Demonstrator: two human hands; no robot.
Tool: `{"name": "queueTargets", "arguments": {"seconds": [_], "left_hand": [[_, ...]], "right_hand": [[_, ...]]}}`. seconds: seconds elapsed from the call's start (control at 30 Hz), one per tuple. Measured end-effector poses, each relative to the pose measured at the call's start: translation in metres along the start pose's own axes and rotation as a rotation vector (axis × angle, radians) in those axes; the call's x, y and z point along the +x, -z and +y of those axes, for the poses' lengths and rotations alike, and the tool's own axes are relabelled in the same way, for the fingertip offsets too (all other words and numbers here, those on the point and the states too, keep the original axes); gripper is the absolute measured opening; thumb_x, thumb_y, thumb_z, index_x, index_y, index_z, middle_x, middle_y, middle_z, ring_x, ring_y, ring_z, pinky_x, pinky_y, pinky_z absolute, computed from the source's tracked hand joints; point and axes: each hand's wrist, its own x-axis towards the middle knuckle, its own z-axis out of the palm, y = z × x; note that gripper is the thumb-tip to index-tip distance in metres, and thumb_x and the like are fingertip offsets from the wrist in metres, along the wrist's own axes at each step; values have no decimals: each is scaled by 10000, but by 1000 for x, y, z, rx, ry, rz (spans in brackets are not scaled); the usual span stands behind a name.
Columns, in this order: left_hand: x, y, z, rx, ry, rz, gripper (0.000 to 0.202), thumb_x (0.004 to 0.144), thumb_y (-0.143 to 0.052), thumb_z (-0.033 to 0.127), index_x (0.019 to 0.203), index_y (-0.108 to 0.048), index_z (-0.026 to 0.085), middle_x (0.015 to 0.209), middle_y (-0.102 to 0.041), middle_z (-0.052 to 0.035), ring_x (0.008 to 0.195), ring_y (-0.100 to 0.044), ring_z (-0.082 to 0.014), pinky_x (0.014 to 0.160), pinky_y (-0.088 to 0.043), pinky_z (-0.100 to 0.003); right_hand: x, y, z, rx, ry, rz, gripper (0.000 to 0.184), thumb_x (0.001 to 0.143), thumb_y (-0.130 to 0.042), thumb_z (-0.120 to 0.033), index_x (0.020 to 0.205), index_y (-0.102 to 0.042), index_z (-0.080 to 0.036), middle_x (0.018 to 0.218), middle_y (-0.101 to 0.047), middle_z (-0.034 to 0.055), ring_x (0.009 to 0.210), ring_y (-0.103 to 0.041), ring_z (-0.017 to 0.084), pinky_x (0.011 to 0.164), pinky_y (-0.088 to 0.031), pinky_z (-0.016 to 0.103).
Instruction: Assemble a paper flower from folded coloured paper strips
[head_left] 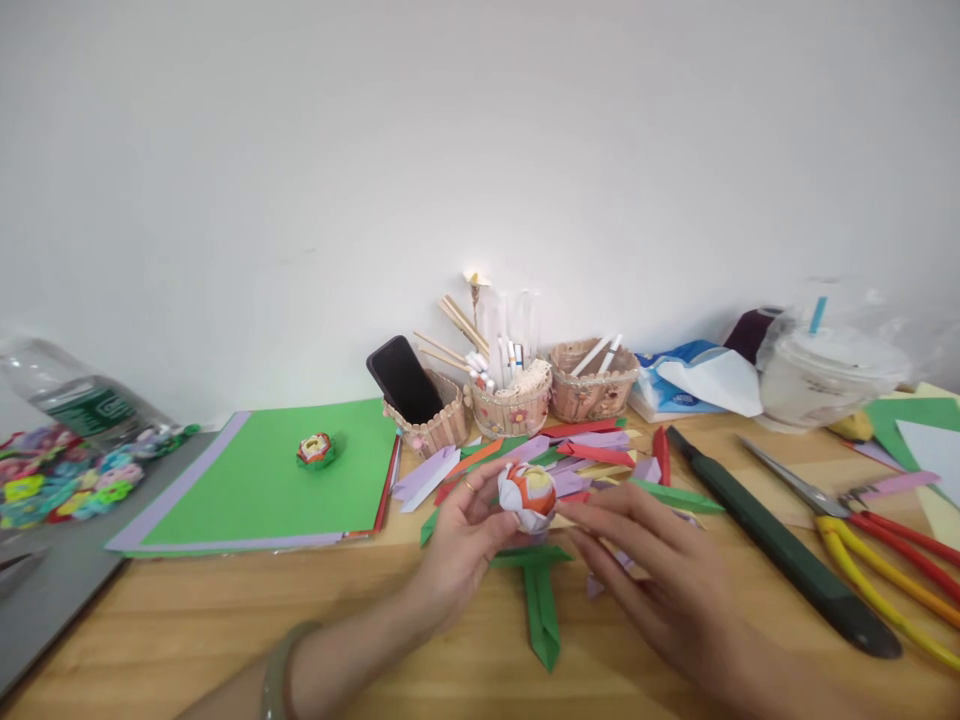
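A folded paper flower (528, 495), pale lilac outside with orange and yellow inside, is held up above the table. My left hand (469, 530) grips it from the left, thumb in front and fingers behind. My right hand (652, 560) touches its right edge with the fingertips; whether it pinches a petal is hard to make out. Below the flower lie folded green paper strips (541, 610). Behind the hands spreads a pile of folded strips (592, 450) in lilac, red, yellow and green. A small finished paper flower (315, 449) sits on green paper at the left.
Green and lilac paper sheets (262, 490) lie left. Small wooden baskets (514, 408) stand by the wall, one holding a phone (405, 380). Right are a dark green long-handled tool (787, 540), scissors (832, 510), a tissue pack (690, 380) and a lidded cup (817, 375). A bottle (82, 395) lies far left.
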Motion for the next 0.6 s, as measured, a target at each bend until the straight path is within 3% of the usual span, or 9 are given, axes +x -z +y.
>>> {"name": "queueTargets", "arguments": {"seconds": [0.23, 0.33, 0.6], "left_hand": [[3, 9, -4, 91, -21, -117, 600, 612, -758, 167, 1170, -564, 270, 1141, -631, -43, 1012, -583, -196, 838, -470, -292], [4, 10, -5, 146, -45, -110, 638, 621, -748, 145, 1207, -533, 277, 1137, -635, -43, 1035, -574, -204, 860, -460, -308], [4, 8, -5, 213, -39, -76, 724, 573, -783, 201, 1239, -505, 250, 1087, -649, -68, 1015, -576, -225, 852, -468, -336]], "right_hand": [[3, -6, 3, 147, -276, -79, 126, 821, -543, -144, 911, -606, -206, 774, -584, 16, 608, -574, 104, 525, -503, 203], [2, -8, 4, 170, -357, -106, 115, 824, -542, -174, 914, -609, -200, 779, -583, 20, 584, -567, 103, 485, -493, 200], [3, -8, 3, 166, -372, -123, 68, 818, -553, -192, 826, -621, -195, 721, -578, 12, 565, -557, 104, 478, -474, 203]]}}
